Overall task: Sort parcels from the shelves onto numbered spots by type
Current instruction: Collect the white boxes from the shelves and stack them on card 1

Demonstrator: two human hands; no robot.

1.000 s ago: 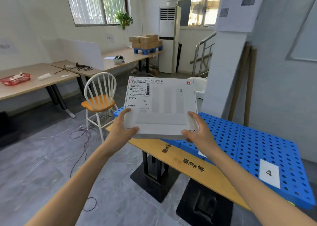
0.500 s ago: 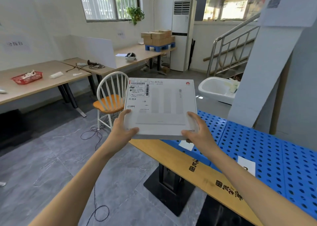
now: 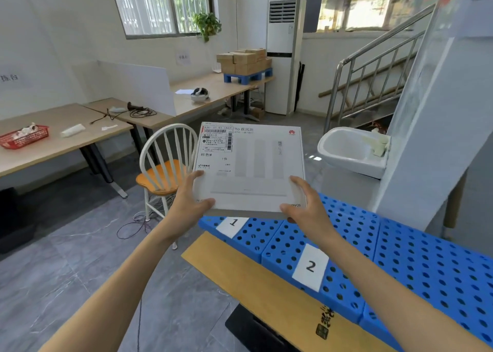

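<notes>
Head view, the only view supplied.

Item in hand: one flat white cardboard parcel with a printed shipping label at its 10 o'clock corner. It is held level in the air, clear of any surface, above the near end of the blue perforated plastic pallet.

Grip: the left hand grips the parcel's 7 o'clock corner and the right hand grips the 5 o'clock corner. Each thumb lies on the top face. The fingers go under the box and are hidden.

Handling, as judged: the box looks rigid and flat-sided, and light to moderate in weight. The smooth printed card could slide under a slack hold. Contents are unknown, so it should be treated as fragile. Two opposite edges or corners are the sound places to hold.

Count: one parcel and two hands. Two numbered spots are visible. White paper tag "1" lies at 6 o'clock just below the parcel. White paper tag "2" lies at 5 o'clock, nearer the camera.

Also present: one white spindle-back chair with an orange seat at 9 o'clock. A stack of brown cartons stands at 12 o'clock, number not countable.
</notes>
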